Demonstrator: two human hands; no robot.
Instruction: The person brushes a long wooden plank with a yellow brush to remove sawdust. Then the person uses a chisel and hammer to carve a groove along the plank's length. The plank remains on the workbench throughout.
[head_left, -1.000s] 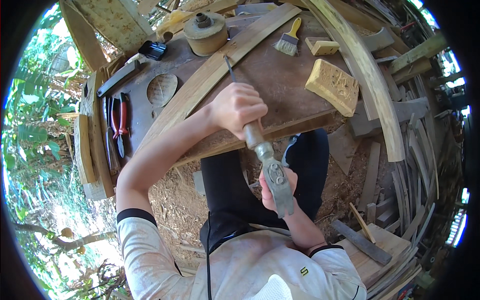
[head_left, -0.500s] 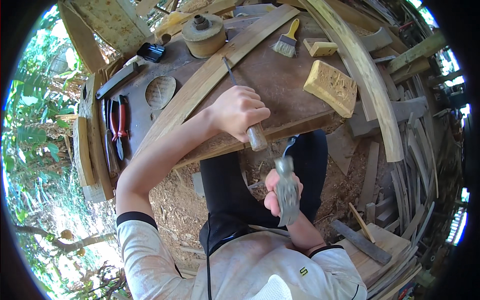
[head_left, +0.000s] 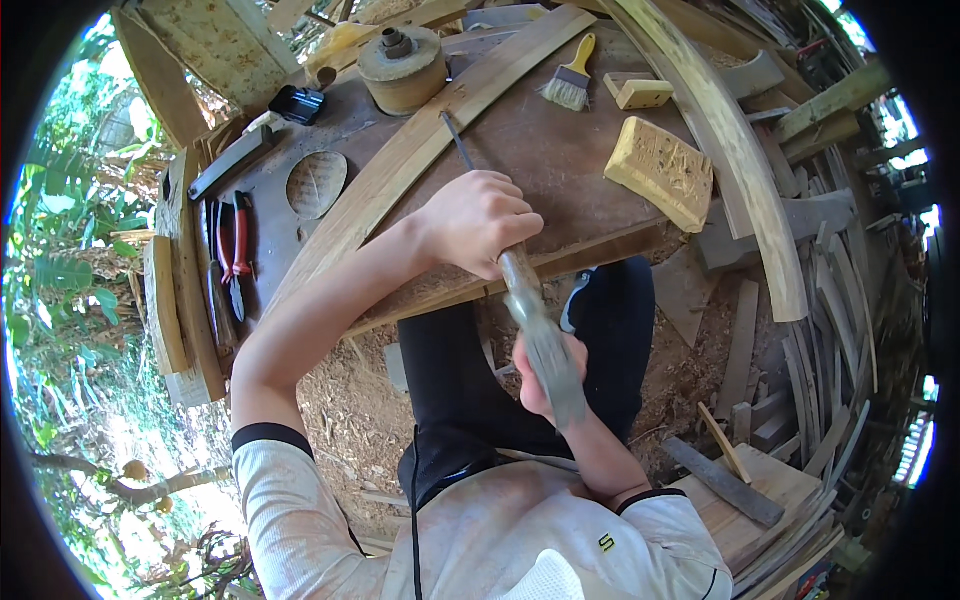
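My left hand is wrapped around the wooden handle of a chisel. The chisel's thin metal blade points away from me, its tip on a long flat plank lying diagonally across the workbench. Below it, my right hand grips a claw hammer, slightly blurred. The hammer's head lines up with the butt of the chisel handle and appears to touch it. Most of the hammer's handle is hidden behind its head and my fingers.
At the bench's left lie red-handled pliers and a dry leaf. A round wooden block stands at the back. Rightward are a brush, a yellowish wood block and a long curved timber. Wood offcuts crowd the right.
The hammer has swung up and slightly left, from below the chisel handle to its butt end. My left hand and the chisel stay nearly in place.
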